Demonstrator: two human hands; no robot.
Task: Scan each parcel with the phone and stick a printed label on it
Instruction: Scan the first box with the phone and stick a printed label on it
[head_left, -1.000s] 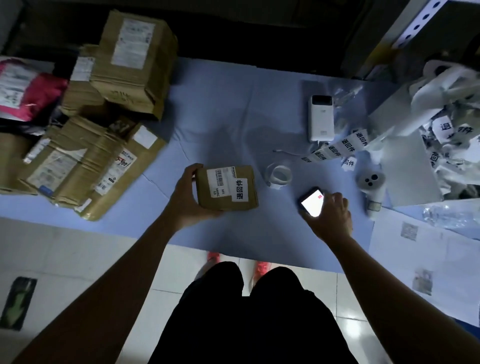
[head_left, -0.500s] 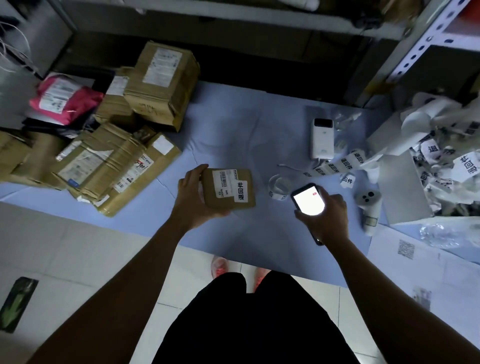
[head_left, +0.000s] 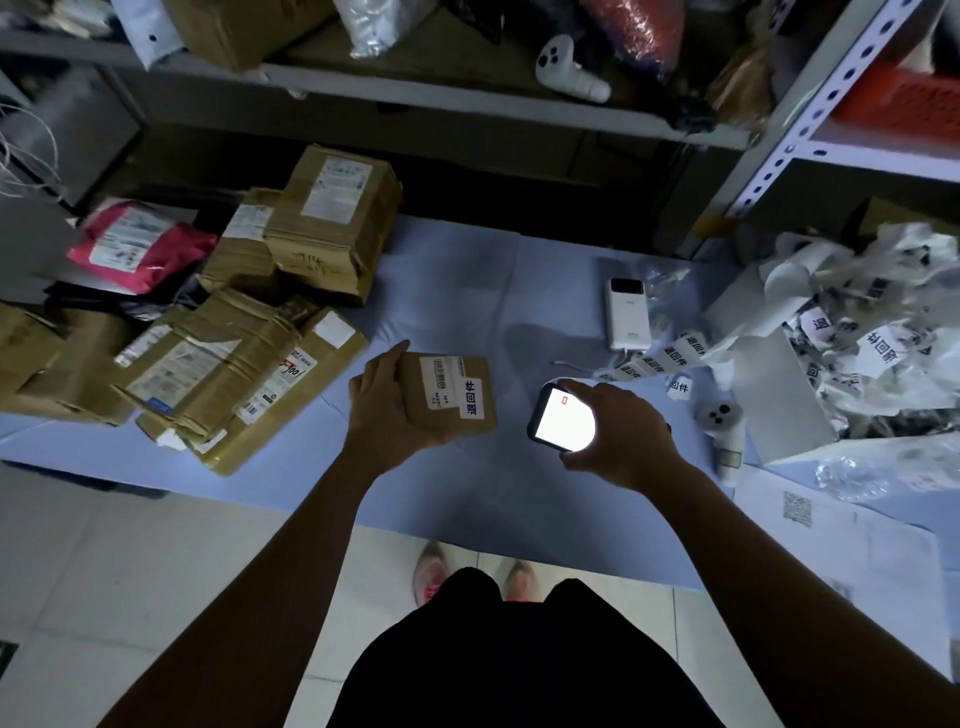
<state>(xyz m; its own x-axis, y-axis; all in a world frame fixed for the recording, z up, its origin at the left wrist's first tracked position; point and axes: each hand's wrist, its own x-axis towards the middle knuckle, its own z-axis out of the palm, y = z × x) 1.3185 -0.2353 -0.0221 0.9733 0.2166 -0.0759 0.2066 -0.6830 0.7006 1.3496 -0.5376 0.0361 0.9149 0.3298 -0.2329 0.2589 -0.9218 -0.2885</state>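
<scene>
My left hand (head_left: 382, 402) grips a small brown parcel (head_left: 447, 397) by its left side, held just above the pale blue table (head_left: 467, 291). The parcel carries a barcode label and a white printed label with black characters. My right hand (head_left: 621, 436) holds the phone (head_left: 563, 420), its screen glowing white, to the right of the parcel. A strip of printed labels (head_left: 660, 361) lies on the table beyond the phone.
A pile of brown boxes (head_left: 249, 332) and a pink mailer (head_left: 137, 247) fill the table's left. A white power bank (head_left: 627, 313), a white handheld device (head_left: 723, 426), crumpled label backing (head_left: 862, 332) and paper sheets (head_left: 841, 545) sit at the right. Shelves (head_left: 467, 98) stand behind.
My right hand lifted the phone off the table and raised it beside the parcel. The head camera tilted up, so the shelves came into view. The left hand kept hold of the parcel.
</scene>
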